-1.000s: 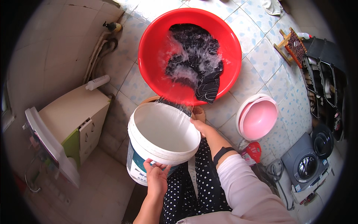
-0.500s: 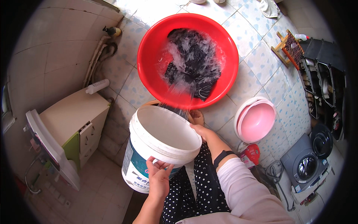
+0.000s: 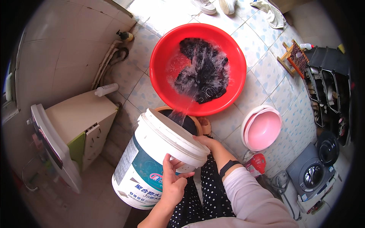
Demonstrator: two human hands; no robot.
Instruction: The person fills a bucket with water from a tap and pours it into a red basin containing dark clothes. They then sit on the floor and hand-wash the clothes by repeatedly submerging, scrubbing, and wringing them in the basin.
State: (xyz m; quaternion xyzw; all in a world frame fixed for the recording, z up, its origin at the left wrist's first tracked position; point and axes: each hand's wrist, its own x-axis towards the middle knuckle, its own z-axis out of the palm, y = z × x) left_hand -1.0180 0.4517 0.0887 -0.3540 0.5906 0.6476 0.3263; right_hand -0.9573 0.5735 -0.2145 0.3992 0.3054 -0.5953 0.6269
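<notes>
White bucket (image 3: 146, 163) on wearer's side of red tub (image 3: 161, 81), long axis slanting, mouth twd tub. R hand (image 3: 207, 143), nearer tub, grips rim; L hand (image 3: 173, 186) grips under rim.

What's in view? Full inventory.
Basin: one, red, top centre
Clothing: count unclear, dark, in basin
Water: one stream, clear, into basin
Bucket: one, white-teal, centre, tilted
Tub: one, orange-brown, behind bucket
Stacked basins: two, pink and whitish, right
Cabinet: one, cream, left
Bottle: one, white, by cabinet
Washbasin: one, white, left
Pump bottle: one, amber-black, upper left
Shoes: two, white, top
Cloth: one, white, upper right
Stool: one, brown, upper right
Rack: one, black, right
Washing machine: one, grey, lower right
Container: one, red, lower right
Trousers: one pair, black-white, bottom
Right hand: one, bare, bucket rim
Left hand: one, bare, bucket side
</notes>
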